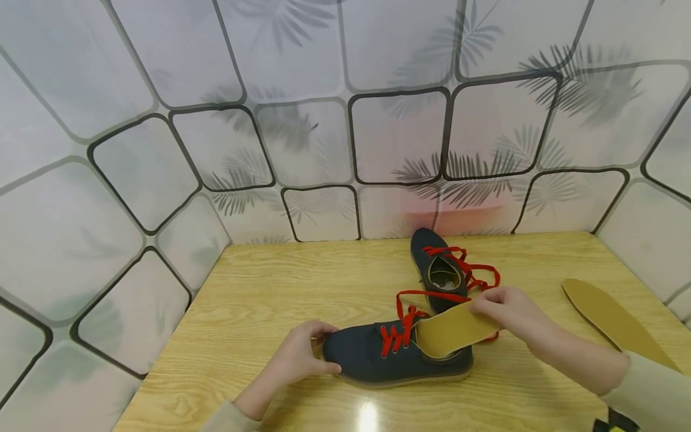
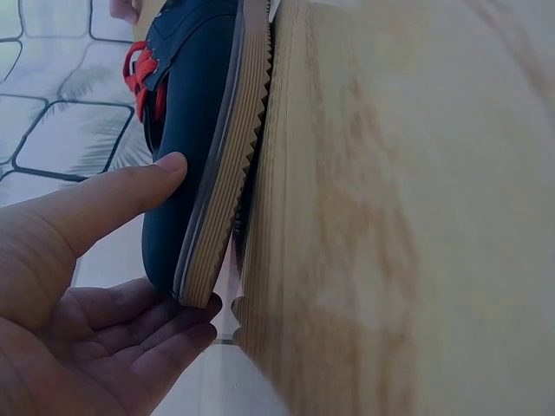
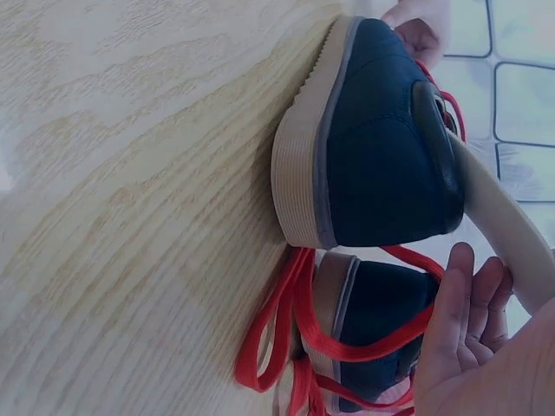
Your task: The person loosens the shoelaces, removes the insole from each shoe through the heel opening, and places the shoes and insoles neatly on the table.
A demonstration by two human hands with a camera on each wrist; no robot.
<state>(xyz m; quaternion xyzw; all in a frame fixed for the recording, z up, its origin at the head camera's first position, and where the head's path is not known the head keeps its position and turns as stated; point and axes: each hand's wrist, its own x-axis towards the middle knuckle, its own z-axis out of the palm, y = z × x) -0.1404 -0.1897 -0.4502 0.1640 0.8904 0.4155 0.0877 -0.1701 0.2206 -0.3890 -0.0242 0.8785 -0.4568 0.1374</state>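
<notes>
A navy shoe (image 1: 353, 354) with red laces (image 1: 396, 337) lies sole down on the wooden table, toe to the left. My left hand (image 1: 297, 357) holds its toe; in the left wrist view the thumb presses the side and the fingers (image 2: 178, 334) curl about the tip. Between its thumb and fingers, my right hand (image 1: 513, 315) pinches one end of a tan insole (image 1: 450, 330). The insole's other end is inside the shoe's opening, slanting up out of it. How deep it reaches is hidden. In the right wrist view the shoe's heel (image 3: 381, 191) faces the camera.
Behind stands a second navy shoe (image 1: 421, 243), its loose red lace (image 1: 488, 268) trailing across the table (image 1: 281, 282). Another tan insole (image 1: 610, 312) lies at the right. A patterned wall covering (image 1: 313, 144) rises behind the table. Something black and yellow (image 1: 615, 423) shows at lower right.
</notes>
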